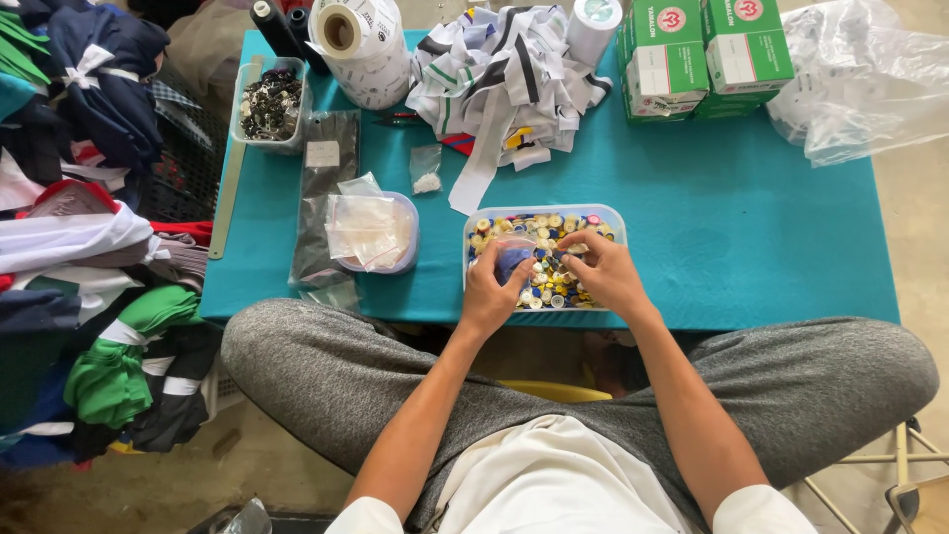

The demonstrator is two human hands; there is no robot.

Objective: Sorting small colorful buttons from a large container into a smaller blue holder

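A clear rectangular plastic tub (545, 213) sits at the near edge of the teal-covered table (732, 227), filled with loose buttons (554, 272) in yellow, white, blue and red. To its left, a second clear tub with rounded corners (407, 237) holds small clear plastic bags (364, 229), and a flat dark packet (326, 188) lies under and beside it. At the far left corner, a smaller clear tub (269, 104) is full of dark buttons.

Further back lie a heap of white, black and green striped fabric strips (499, 74), a large roll of white printed tape (361, 44), dark thread cones (277, 25) and a white cone (593, 25). Green and white cardboard boxes (702, 54) stand stacked at the far right, with crumpled clear plastic sheeting (865, 79) beside them. A tiny clear bag with white bits (426, 170) lies between the fabric heap and the tubs. Folded garments (89, 247) are piled to the left of the table.

The left hand (491, 287) rests over the near left part of the button tub, fingers curled around a small clear plastic bag with blue contents (512, 259). The right hand (603, 272) is over the buttons just beside it, fingertips pinched together at the bag's mouth; what they pinch is too small to tell.
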